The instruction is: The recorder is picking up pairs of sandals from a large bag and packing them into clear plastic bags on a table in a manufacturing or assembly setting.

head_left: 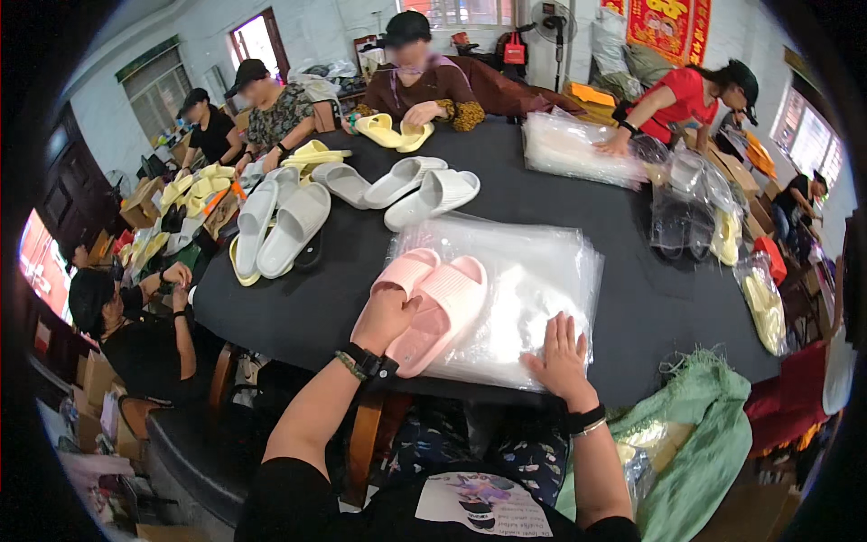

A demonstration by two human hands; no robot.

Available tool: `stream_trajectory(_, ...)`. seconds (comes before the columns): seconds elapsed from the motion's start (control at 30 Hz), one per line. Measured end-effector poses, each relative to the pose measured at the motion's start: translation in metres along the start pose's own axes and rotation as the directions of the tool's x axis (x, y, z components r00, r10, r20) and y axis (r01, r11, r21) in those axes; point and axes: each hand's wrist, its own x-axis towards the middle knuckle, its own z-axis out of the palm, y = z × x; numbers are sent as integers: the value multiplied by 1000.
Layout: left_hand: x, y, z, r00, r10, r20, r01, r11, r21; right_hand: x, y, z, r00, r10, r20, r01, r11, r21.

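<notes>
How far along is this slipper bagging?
Done: bagged yellow slippers lie at the table's right edge. In hand: the left hand holds a pink pair of slippers on the stack of clear bags, and the right hand presses flat on that stack. Left: the pink pair is not yet bagged, and grey slippers lie loose on the black table.

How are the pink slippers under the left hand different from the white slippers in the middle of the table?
The pink slippers lie on the stack of clear plastic bags; the white slippers lie on the bare black table. The left hand grips the pink pair; nobody touches the white. Both are ribbed slides.
</notes>
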Motion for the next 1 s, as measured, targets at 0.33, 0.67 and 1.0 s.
stream_trajectory(0.33, 5, 9, -25, 954, 281, -103, -287, 956, -52, -4, 9, 3, 997, 26, 78, -30, 999, 45)
stream_trajectory(0.67, 120, -95, -214, 923, 234, -304, -50, 859, 509, 3, 5, 3, 992, 0, 128, -1, 1000, 11)
stream_trajectory(1.0, 96, -64, -163, 948, 103, -300, 31, 911, 410, 0, 14, 8, 996, 12, 84, -14, 1000, 14)
